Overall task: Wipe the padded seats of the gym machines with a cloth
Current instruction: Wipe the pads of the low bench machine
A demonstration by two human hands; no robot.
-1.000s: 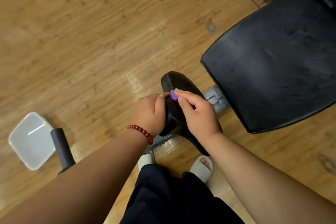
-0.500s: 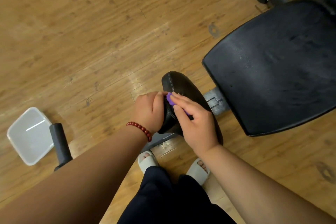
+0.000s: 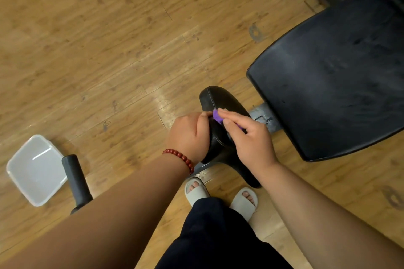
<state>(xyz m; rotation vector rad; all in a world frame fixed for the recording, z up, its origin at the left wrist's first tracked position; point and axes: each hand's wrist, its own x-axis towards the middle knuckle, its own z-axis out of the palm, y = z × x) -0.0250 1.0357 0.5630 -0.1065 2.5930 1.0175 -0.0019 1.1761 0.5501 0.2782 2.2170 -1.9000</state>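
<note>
It is a gym. A broad black padded seat [image 3: 328,76] on a grey metal frame [image 3: 263,117] stands over wood-plank flooring [image 3: 98,39].

Two black pads [image 3: 220,100] [image 3: 332,76], one cloth [image 3: 216,116], one tub [image 3: 36,172]
</note>
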